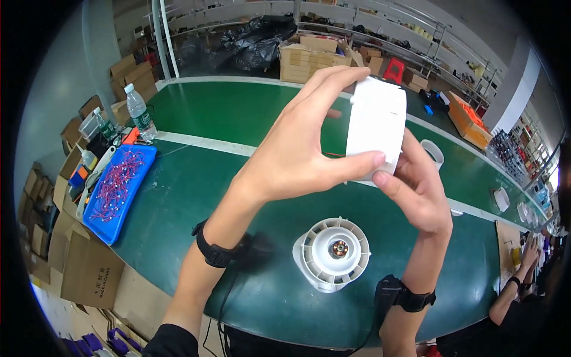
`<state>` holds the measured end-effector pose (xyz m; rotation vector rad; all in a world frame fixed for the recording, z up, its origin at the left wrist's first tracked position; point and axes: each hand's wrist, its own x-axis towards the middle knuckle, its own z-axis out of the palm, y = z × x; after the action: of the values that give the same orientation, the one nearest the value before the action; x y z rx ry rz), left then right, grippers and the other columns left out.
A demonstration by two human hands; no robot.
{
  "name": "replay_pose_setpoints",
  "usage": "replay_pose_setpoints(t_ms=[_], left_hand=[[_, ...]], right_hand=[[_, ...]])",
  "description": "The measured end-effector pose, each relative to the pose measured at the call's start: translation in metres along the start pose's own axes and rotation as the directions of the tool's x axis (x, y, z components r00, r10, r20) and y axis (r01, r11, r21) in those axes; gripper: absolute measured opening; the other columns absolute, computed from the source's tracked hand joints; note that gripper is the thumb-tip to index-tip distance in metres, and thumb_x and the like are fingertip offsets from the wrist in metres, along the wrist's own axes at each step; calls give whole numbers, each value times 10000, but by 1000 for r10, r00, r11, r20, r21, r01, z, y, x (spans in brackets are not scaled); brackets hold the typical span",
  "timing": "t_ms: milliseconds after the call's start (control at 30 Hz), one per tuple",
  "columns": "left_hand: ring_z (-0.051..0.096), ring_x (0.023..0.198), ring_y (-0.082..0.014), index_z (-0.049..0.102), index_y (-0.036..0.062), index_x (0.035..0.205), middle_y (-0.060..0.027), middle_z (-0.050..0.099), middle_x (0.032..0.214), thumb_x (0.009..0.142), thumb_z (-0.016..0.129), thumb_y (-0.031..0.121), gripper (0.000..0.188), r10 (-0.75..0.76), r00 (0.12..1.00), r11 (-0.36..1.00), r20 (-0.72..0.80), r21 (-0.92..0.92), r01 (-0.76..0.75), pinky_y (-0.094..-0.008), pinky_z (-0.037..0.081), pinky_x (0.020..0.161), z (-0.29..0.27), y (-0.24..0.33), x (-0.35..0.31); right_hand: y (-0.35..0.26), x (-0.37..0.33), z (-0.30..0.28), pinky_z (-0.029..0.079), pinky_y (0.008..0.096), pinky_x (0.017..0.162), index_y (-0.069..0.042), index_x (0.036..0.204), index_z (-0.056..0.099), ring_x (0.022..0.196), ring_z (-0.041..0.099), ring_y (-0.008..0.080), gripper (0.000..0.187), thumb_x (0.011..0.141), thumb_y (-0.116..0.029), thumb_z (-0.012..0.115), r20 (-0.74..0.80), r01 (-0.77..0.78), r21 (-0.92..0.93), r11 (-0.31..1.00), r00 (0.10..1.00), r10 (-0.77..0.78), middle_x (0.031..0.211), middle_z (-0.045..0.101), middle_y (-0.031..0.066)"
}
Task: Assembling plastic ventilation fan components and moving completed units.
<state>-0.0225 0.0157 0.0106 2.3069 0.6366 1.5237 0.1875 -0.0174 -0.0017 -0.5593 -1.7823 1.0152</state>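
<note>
So the white housing [376,122] is up in the air over the surface [178,196], a bit right of the middle, clear of everything below it. Left hand [297,137] is stretched wide around it, thumb on the near face and fingers over the top edge; right hand [422,190] pinches the lower right, thumb at the near lower edge with its other fingers partly hidden behind. Decent two-hand hold imo, just press on the rims and go easy on the flat face. Watch the thin red wire [335,155] showing by the left palm (can't tell where it ends), because a squeeze there could pinch it. On the near side below sits a finned white base [321,257], upright, with a copper-coloured part [339,249] in its centre, so I'd hold the housing well clear of that. Farther left there's a blue tray [113,235] of red wires [119,187], and beyond it a water bottle [140,113], both safely out of elbow range.
</note>
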Motion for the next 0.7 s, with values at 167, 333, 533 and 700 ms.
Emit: replay_pose_setpoints(t_ms=[167, 333, 533, 700], left_hand=[[523, 1265, -274, 450, 19, 1428, -148, 528, 1369, 723, 839, 360, 874, 28, 1000, 999, 13, 21, -28, -408, 430, 1037, 2, 1, 1], [563, 1203, -266, 530, 11, 1363, -153, 574, 1300, 777, 806, 332, 723, 67, 997, 990, -38, 124, -62, -373, 445, 1011, 6, 11, 1], [600, 1112, -188, 571, -17, 1278, -120, 607, 1233, 968, 621, 208, 386, -47, 997, 995, -56, -94, 42, -318, 485, 944, 4, 3, 1], [590, 1115, -202, 549, -12, 1309, -127, 601, 1223, 836, 769, 285, 600, -101, 994, 991, -35, -89, 98, -321, 475, 946, 5, 9, 1]], right_hand=[[-4, -4, -9, 465, 337, 974, 47, 1438, 402, 1146, 590, 197, 546, 936, -26, 602, 150, -45, -21, 999, 988, 47, 1253, 592, 138], [-8, -3, -6, 468, 333, 958, 48, 1381, 447, 1113, 614, 195, 466, 943, -40, 580, 134, -31, -76, 997, 990, 41, 1219, 623, 148], [-9, 1, -4, 494, 361, 931, 42, 1329, 478, 1042, 662, 235, 382, 958, -42, 518, 278, -47, -60, 997, 959, 62, 1112, 672, 173], [-9, -1, 3, 502, 351, 914, 35, 1293, 493, 1006, 675, 229, 361, 940, -20, 539, 232, -45, -102, 994, 970, 67, 1095, 676, 169]])
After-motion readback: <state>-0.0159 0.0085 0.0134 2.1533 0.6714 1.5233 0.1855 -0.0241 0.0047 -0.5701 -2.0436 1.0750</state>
